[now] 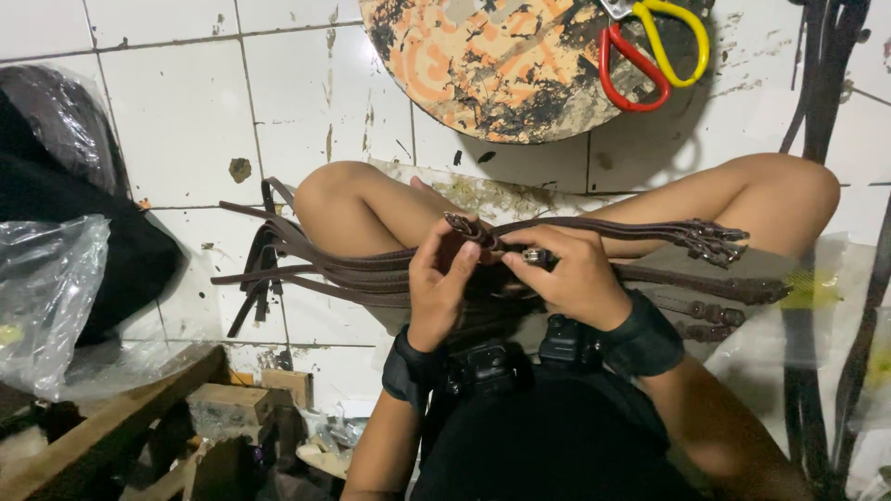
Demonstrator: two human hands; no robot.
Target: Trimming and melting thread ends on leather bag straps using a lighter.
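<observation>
My left hand (444,283) and right hand (573,276) meet over my lap, fingers closed on a dark brown strap (483,234) at its metal buckle (461,225). It lies atop the bundle of straps (353,269) across my knees. Beyond the bundle, a round paint-stained board (492,65) carries red-and-yellow-handled scissors (650,46) on the tiled floor (176,111).

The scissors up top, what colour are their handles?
The scissors have one red and one yellow handle, seen in the head view.
</observation>
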